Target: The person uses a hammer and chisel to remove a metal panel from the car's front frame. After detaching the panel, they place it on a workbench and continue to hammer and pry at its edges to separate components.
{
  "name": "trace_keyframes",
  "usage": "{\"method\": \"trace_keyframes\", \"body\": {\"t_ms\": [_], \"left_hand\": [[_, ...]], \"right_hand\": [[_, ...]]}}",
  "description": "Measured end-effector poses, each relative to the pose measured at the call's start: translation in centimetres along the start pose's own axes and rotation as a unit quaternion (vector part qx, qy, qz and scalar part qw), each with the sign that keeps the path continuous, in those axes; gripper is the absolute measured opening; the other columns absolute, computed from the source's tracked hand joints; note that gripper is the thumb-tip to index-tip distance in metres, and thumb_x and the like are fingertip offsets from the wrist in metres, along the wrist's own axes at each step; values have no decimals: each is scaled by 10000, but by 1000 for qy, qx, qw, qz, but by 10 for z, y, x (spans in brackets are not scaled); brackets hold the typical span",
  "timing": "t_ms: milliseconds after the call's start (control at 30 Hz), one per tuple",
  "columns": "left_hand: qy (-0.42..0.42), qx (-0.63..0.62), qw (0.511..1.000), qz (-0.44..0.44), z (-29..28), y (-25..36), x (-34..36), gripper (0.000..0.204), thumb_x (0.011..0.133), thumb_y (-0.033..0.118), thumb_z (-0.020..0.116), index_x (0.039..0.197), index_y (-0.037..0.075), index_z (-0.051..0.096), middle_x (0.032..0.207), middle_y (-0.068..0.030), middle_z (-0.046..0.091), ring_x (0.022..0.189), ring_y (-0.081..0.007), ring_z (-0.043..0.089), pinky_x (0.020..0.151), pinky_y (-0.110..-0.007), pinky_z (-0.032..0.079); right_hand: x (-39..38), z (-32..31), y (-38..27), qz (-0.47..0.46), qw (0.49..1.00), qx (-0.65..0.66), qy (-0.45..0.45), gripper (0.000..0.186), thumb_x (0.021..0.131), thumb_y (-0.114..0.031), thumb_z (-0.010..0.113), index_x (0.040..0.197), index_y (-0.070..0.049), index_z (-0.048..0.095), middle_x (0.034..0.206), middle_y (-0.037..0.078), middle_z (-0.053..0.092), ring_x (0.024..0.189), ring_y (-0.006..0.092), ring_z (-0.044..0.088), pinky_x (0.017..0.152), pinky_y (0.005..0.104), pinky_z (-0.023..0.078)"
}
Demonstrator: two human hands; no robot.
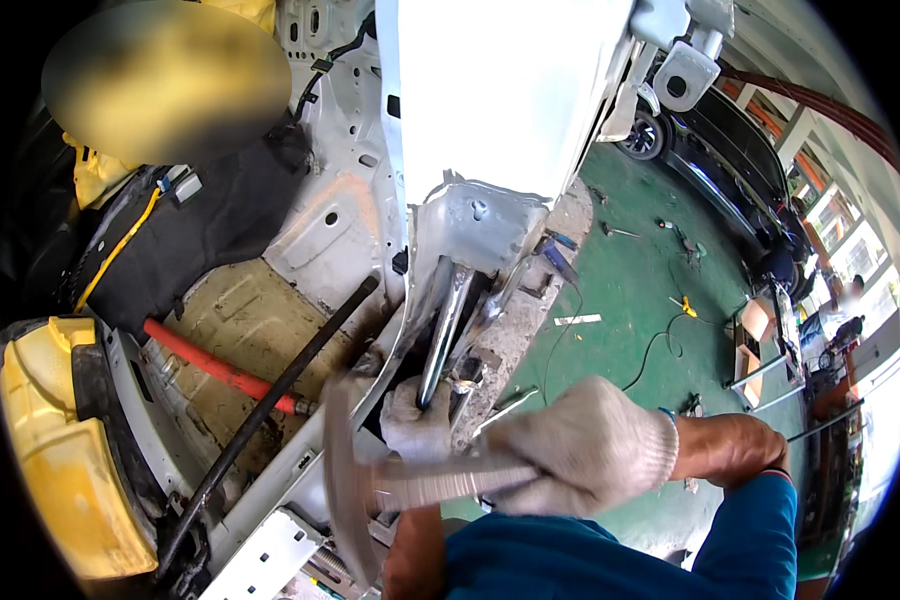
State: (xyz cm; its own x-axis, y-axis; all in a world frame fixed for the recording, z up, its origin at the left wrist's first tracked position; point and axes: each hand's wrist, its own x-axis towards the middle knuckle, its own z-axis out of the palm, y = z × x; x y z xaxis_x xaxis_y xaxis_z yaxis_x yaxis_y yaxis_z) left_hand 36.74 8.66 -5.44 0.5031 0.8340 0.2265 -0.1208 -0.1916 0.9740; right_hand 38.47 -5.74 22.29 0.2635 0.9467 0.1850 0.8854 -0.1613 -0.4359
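My right hand (590,445), in a whitish knitted glove, is closed round the handle of a hammer (345,490). The hammer is blurred by motion, its long head over the sill and left of my left forearm. My left hand (417,420), gloved too, is closed on the lower end of a shiny metal bar (444,340). The bar slants up into the opened base of a white car body pillar (485,225), between torn metal edges. The hammer's head is apart from the bar. The bar's upper tip is hidden inside the pillar.
Inside the car body lie a black rod (270,400) and a red tube (220,365). Yellow foam (70,450) sits at lower left. On the green floor (610,270) are cables and a loose hammer (620,231). A dark car (720,150) and a cart (765,345) stand at right.
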Motion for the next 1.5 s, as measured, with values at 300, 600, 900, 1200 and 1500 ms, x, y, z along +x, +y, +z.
{"method": "trace_keyframes", "body": {"t_ms": [300,600,900,1200,1500], "left_hand": [[-76,-1,995,-59,-16,7,10,197,771,139,831,907,38,729,751,-106,675,640,-208,618,622,-359,496],[-55,41,998,-2,-13,13,6,178,763,180,834,857,68,733,727,-125,663,644,-301,631,627,-410,500],[-20,49,998,27,-9,13,7,186,743,151,844,858,61,729,742,-118,678,649,-309,629,625,-415,498],[-38,32,999,12,-11,26,6,194,787,109,833,921,11,732,779,-99,678,680,-185,618,655,-324,503],[-65,-39,994,-83,-8,2,1,181,800,78,820,941,7,733,829,-97,708,737,-193,655,704,-356,520]], "right_hand": [[-9,0,32,198,976,82,-22,331,975,-348,652,978,-19,625,797,180,651,690,325,680,616,442,517],[-61,19,77,214,975,-52,32,371,866,-253,804,1086,-9,632,777,183,678,705,338,713,649,405,560],[-7,9,74,126,972,-178,84,378,976,-314,660,1168,8,615,848,220,679,741,424,688,654,455,549],[-3,32,83,248,963,-62,83,376,1002,-364,600,1090,1,619,767,225,648,728,433,677,652,481,539],[-6,38,83,129,988,-3,80,412,999,-410,588,1006,0,623,690,175,626,619,329,682,572,451,544]]}}
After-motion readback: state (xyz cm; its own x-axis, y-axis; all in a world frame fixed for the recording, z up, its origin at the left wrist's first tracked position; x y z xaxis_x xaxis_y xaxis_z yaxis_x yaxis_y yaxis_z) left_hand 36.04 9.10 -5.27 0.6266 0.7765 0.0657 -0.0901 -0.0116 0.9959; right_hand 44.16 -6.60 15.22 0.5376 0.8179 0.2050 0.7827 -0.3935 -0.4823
